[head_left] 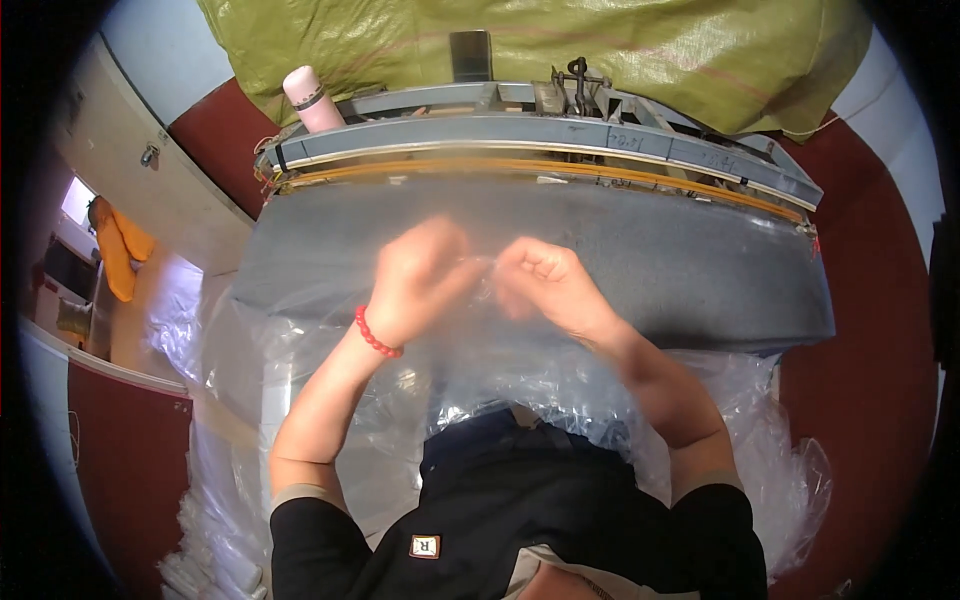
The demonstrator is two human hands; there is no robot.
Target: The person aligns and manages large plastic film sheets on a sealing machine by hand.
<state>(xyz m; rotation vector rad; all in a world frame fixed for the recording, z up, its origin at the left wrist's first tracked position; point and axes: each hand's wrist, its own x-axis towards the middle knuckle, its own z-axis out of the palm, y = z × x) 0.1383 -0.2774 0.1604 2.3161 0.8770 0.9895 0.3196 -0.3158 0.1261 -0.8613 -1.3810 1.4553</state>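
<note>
My left hand (420, 270), with a red bead bracelet (376, 334) at the wrist, is raised over the grey work surface (690, 240). Its fingers look curled inward, smeared a little by motion. Close to it on the right, my right hand (545, 283) has its fingers bent into a pinch. A faint shiny wisp shows in the narrow gap between the two hands; I cannot make out what it is. Clear plastic film (540, 370) spreads below both hands, over the front of the surface and down toward my lap.
A long metal frame (560, 132) with orange strips crosses the back of the surface, a clamp-like fitting (578, 88) on it. A pink bottle (312, 100) stands at its left end. Green woven sheeting (640, 45) hangs behind. More clear film (215, 520) is heaped at lower left.
</note>
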